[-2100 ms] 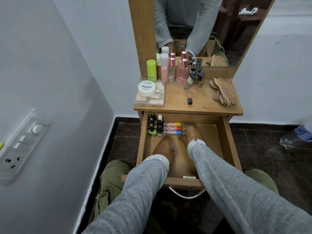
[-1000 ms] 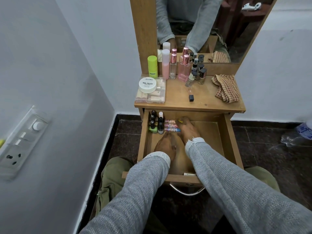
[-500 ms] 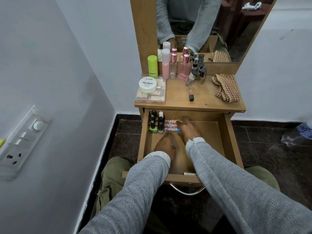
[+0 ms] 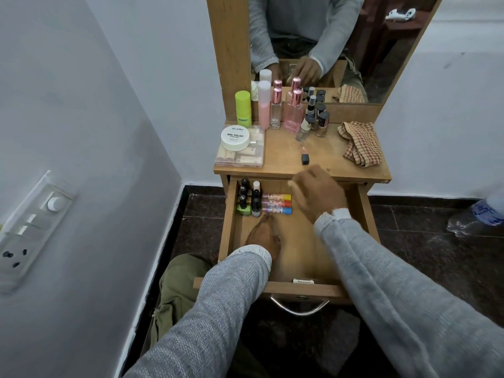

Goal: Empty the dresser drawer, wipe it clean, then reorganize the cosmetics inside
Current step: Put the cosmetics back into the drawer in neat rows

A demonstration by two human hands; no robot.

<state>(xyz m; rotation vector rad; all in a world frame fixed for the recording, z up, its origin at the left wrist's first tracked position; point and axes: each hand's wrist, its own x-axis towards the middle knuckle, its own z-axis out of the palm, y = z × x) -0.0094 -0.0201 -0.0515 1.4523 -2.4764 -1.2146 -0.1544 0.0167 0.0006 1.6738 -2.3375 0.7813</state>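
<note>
We're restocking the drawer [image 4: 229, 230] now, left hand [image 4: 263, 236] resting flat inside, right hand [image 4: 317, 193] loose and empty, probably grabbing that tabletop lipstick [image 4: 304, 154] next.

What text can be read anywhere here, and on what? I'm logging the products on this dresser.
"zudio" on the lid of the round white tub, top line.
"NAIL POLISH" on the same lid, below the brand; the small line under it is too blurred to read.
The green bottle has a label band, unreadable.
The three colourful tubes in the drawer carry print, too blurred to read.
Nothing else legible.
</note>
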